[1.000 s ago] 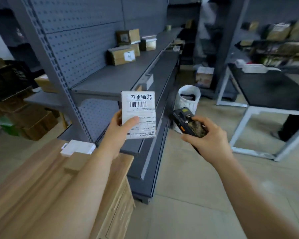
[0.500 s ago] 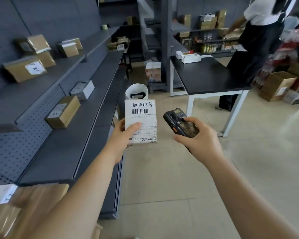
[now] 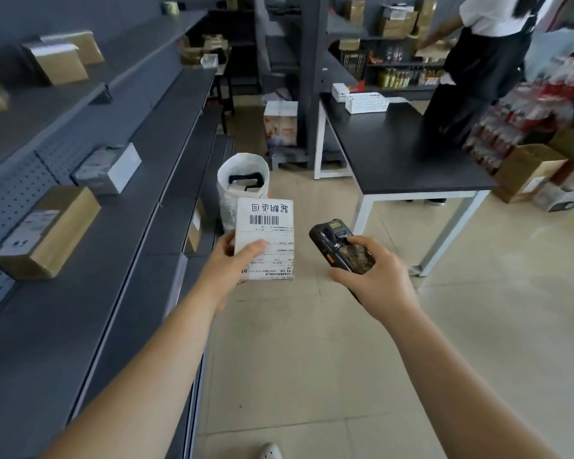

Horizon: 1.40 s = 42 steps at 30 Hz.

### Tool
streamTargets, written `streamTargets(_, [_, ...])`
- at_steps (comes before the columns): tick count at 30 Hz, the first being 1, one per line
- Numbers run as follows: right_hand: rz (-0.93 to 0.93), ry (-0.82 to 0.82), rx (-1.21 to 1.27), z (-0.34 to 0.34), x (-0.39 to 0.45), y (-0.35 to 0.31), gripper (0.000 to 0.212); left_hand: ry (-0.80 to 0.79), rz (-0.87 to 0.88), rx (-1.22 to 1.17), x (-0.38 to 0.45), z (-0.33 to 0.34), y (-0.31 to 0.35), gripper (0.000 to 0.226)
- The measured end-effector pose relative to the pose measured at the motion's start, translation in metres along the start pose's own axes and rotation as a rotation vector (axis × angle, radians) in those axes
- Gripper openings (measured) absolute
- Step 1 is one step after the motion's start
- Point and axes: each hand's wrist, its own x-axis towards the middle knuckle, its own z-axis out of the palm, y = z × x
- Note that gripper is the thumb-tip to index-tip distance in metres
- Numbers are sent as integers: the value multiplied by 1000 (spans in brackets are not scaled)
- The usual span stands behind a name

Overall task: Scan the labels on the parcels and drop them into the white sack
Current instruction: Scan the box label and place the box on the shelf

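My left hand grips a small parcel by its lower left corner, its white label with a barcode facing me. My right hand holds a black handheld scanner, its head pointing up and slightly left, just right of the parcel. The white sack stands open on the floor straight ahead, behind the parcel, beside the end of the grey shelving. Dark items lie inside the sack.
Grey shelves run along my left with several cardboard parcels. A black table with white legs stands to the right, a white basket on it. A person stands behind the table. Boxes sit at far right.
My view has turned right and moved along the shelves toward the sack, which now looks closer. Both hands keep the parcel and the scanner side by side.
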Motion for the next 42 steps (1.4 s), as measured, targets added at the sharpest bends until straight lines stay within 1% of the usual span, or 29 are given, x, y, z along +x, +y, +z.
streamTargets(3, [-7, 28, -4, 15, 55, -19, 56, 3, 21, -28, 56, -13, 26, 57])
streamTargets(5, [-25, 29, 5, 27, 87, -28, 56, 21, 44, -42, 87, -22, 38, 52])
streamTargets(8, [-41, 9, 14, 44, 129, -38, 56, 58, 56, -48, 125, -32, 50, 32])
streamTargets(10, [-58, -15, -18, 56, 159, -42, 56, 72, 48, -49, 150, -37, 52, 23])
streamTargets(15, [-78, -87, -26, 88, 244, -35, 57, 131, 7, -28, 221, -44, 48, 29])
streamTargets(19, [-84, -118, 9, 104, 325, -27, 55, 142, -11, -14, 292, -32, 51, 22])
streamTargets(24, [-88, -156, 37, 111, 432, -17, 58, 135, -59, -16, 386, -4, 66, 39])
streamTargets(28, [-96, -184, 42, 118, 503, -8, 60, 130, -95, -20, 453, 9, 73, 69])
streamTargets(30, [-94, -193, 36, 125, 533, -2, 61, 123, -103, -2, 482, 14, 72, 74])
streamTargets(31, [-90, -204, 26, 129, 546, 2, 61, 126, -108, 5, 495, 16, 70, 70])
streamTargets(34, [-72, -229, 19, 142, 577, 8, 59, 156, -133, -19, 527, 16, 63, 45])
streamTargets(35, [-67, -236, 17, 148, 587, 9, 58, 164, -145, -28, 537, 15, 62, 42])
streamTargets(39, [-34, -276, 5, 175, 625, 11, 57, 196, -173, -49, 577, 0, 57, 43])
streamTargets(42, [0, -274, -7, 200, 654, 13, 57, 191, -202, -48, 612, -18, 47, 43])
